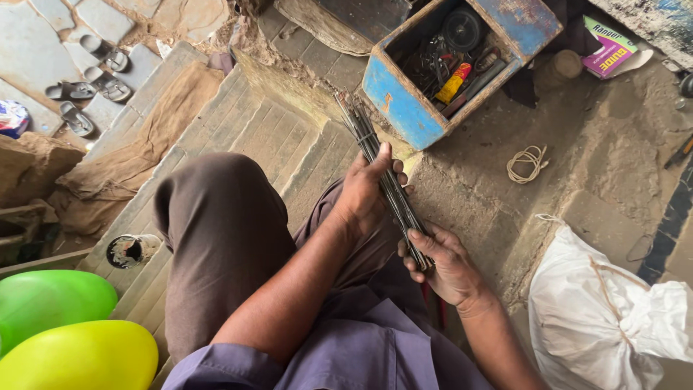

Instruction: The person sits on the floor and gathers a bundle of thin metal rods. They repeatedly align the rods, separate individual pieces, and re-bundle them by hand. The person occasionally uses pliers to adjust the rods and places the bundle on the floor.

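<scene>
The left hand (368,191) is closed round the middle of a bundle of thin metal rods (379,170); the right hand (444,263) pinches its near end. The bundle slants over the lap toward a blue box (404,108). Only the two grips seem to hold it together, so rods could slip out and scatter, or their far tips snag the box. Far right lies a flat pink-and-green packet (610,49); near right, a tied white sack (599,318).
</scene>
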